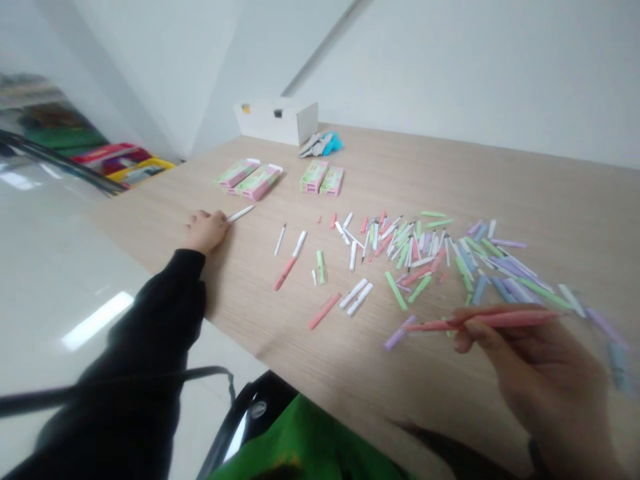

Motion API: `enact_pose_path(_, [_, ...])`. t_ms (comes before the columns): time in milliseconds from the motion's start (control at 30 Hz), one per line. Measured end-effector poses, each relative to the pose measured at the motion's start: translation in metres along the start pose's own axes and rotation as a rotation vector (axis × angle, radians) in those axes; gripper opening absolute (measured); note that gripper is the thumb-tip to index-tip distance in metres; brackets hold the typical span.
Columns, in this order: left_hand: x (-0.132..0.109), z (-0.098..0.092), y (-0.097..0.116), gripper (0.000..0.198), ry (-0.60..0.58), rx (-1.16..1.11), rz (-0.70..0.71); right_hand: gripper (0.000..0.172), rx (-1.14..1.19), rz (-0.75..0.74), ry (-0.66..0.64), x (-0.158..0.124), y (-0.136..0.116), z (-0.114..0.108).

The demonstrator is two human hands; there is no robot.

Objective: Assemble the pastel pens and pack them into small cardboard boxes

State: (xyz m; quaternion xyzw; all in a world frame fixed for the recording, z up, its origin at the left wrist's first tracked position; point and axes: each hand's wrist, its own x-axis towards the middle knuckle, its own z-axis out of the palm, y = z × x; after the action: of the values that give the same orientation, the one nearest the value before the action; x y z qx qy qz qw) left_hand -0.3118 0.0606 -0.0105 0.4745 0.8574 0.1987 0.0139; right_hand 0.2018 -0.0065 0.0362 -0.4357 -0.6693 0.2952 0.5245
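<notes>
My left hand (207, 231) rests on the table at the left, its fingers closed around one end of a white pen (241, 213) that points away to the right. At the lower right my right hand (545, 367) pinches a pink-red pen (520, 319) between thumb and fingers, above the table top. Beneath its left tip lies a purple cap (399, 333). Between the hands are a red-and-white pen (290, 261), a thin white stick (280, 240), a green cap (321, 267), a red piece (324, 311) and two white caps (356, 297).
A loose heap of pen parts (410, 243) in several colours spreads over the middle and right. Pink-and-green boxes (263, 181) stand towards the back, with more boxes (315, 175) beside them. Behind are a white box (273, 123) and a grey-blue cloth (323, 143).
</notes>
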Motion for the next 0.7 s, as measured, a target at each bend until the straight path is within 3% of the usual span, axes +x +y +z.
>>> enact_pose_path(100, [-0.015,0.002,0.016,0.021,0.023,-0.048,0.065,0.006,0.058,0.028,0.001,0.002,0.001,0.001])
enact_pose_path(200, [-0.049,0.005,0.054,0.023,-0.030,-0.188,0.180,0.004,0.134,0.056,-0.025,0.008,-0.002,0.004])
enact_pose_path(300, [-0.103,0.013,0.110,0.031,-0.264,-0.393,0.385,0.001,0.272,0.084,-0.055,0.014,-0.006,0.013])
enact_pose_path(333, [-0.123,0.017,0.130,0.034,-0.373,-0.481,0.463,0.001,0.320,0.094,-0.055,0.016,-0.007,0.017])
enact_pose_path(367, [-0.143,0.021,0.149,0.033,-0.565,-0.687,0.533,0.001,0.363,0.104,-0.052,0.017,-0.008,0.020])
enact_pose_path(400, [-0.163,0.024,0.166,0.033,-0.718,-0.865,0.547,0.003,0.399,0.113,-0.042,0.017,-0.009,0.023])
enact_pose_path(500, [-0.209,0.031,0.202,0.034,-0.945,-1.084,0.493,0.008,0.452,0.146,0.003,0.015,-0.008,0.026])
enact_pose_path(567, [-0.227,0.031,0.213,0.035,-0.999,-1.101,0.482,0.011,0.483,0.176,0.007,0.013,-0.005,0.026])
enact_pose_path(700, [-0.241,0.028,0.221,0.036,-0.898,-1.044,0.494,0.019,0.556,0.234,0.000,0.008,0.002,0.025])
